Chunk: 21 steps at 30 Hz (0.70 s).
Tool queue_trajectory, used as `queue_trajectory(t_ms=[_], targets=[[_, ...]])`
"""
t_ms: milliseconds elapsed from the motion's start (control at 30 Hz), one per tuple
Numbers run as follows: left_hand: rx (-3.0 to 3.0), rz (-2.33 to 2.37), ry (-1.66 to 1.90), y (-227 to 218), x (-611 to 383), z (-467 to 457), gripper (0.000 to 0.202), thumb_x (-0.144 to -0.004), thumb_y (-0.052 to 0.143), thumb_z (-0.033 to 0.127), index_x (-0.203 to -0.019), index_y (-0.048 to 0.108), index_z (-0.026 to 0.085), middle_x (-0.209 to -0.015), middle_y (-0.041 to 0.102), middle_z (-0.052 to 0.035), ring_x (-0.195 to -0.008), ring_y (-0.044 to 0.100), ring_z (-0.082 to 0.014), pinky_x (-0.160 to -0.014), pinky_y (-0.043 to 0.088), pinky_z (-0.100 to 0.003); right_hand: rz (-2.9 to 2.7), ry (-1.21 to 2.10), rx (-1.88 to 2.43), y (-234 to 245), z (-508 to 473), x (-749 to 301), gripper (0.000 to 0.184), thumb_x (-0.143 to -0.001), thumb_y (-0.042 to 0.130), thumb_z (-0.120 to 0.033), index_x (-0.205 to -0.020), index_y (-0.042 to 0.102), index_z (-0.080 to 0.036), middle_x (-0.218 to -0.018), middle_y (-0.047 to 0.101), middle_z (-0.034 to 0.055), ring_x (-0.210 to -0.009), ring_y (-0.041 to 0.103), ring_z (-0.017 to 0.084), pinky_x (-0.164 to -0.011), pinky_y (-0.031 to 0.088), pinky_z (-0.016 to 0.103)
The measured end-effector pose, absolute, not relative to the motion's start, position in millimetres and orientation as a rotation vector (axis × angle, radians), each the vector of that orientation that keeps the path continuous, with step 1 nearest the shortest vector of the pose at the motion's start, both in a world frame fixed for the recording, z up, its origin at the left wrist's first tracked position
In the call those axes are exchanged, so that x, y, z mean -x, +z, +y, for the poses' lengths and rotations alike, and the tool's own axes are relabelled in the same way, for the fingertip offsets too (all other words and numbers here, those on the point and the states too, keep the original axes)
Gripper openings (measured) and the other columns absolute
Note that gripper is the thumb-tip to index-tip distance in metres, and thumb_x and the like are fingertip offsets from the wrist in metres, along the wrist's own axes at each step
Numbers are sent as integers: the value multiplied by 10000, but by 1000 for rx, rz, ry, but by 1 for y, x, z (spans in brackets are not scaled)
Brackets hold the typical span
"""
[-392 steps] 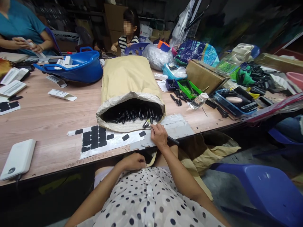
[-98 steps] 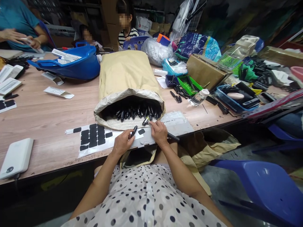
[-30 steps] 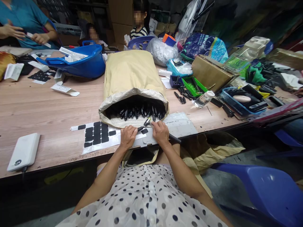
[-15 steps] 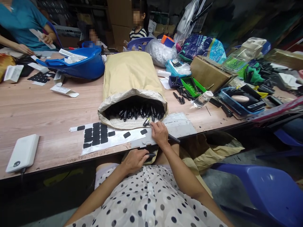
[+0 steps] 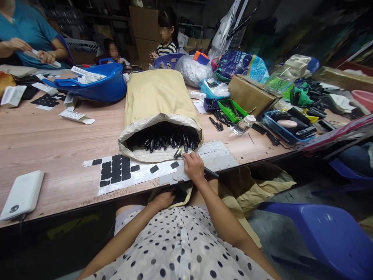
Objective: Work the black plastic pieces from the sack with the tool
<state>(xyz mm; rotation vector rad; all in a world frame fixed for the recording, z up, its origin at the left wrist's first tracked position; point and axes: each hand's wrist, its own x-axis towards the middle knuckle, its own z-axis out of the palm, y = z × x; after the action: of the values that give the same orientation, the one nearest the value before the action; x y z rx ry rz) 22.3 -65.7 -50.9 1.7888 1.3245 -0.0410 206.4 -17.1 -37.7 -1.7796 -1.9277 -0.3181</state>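
Wood-grain tabletop [image 5: 72,144], cluttered workroom. Nearest: left hand [image 5: 163,199], now down at the mouth of the lap bag [image 5: 188,194]; black piece it held a moment ago is gone from view, so probably dropped inside. Left fingers hidden, cannot tell. Right hand [image 5: 194,166] beyond, fingers wrapped round a hammer [image 5: 177,154], head at the lip of the tan sack [image 5: 157,93]. Black pieces [image 5: 159,142] lie inside it. Farther off, blue basin [image 5: 99,90].

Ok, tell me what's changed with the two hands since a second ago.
The left hand has moved from over the table down toward the body, to the open bag. The black pen-shaped piece it held is out of sight; hidden fingertips leave its release uncertain. The right hand still grips the metal-headed tool; the large sack stayed put.
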Motion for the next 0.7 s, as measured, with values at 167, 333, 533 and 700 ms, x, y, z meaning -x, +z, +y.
queue_trajectory(t_ms=[167, 333, 533, 700], targets=[[-1763, 940, -117, -1, -20, -55, 261, -830, 576, 393, -897, 747, 208, -854, 764, -38, -798, 714, -230, -767, 546, -318, -1936, -284, 1800, -38, -18, -207, 298, -942, 500, -178, -1145, 707, -247, -910, 562, 74, -865, 459, 226, -753, 368, 310], [-1855, 1426, 656, 23, -12, 2, 212, -886, 531, 363, -877, 670, 203, -875, 704, -51, -791, 649, -213, -736, 521, -330, -1932, -293, 1786, -38, -18, -206, 289, -946, 494, -176, -1126, 710, -239, -890, 564, 69, -855, 461, 222, -743, 366, 306], [-1903, 2065, 873, 19, -5, 69, 109, -824, 670, 261, -888, 599, 207, -985, 654, -110, -986, 642, -292, -875, 505, -399, -1927, -312, 1771, -38, -16, -206, 276, -955, 498, -203, -1127, 711, -242, -880, 570, 67, -837, 463, 220, -736, 374, 309], [-1798, 2109, 695, 18, -2, 68, 168, -841, 646, 223, -1006, 612, 209, -869, 701, -52, -913, 683, -256, -813, 513, -345, -1929, -307, 1778, -38, -16, -204, 282, -952, 504, -202, -1144, 705, -247, -881, 569, 67, -842, 464, 220, -734, 374, 306]])
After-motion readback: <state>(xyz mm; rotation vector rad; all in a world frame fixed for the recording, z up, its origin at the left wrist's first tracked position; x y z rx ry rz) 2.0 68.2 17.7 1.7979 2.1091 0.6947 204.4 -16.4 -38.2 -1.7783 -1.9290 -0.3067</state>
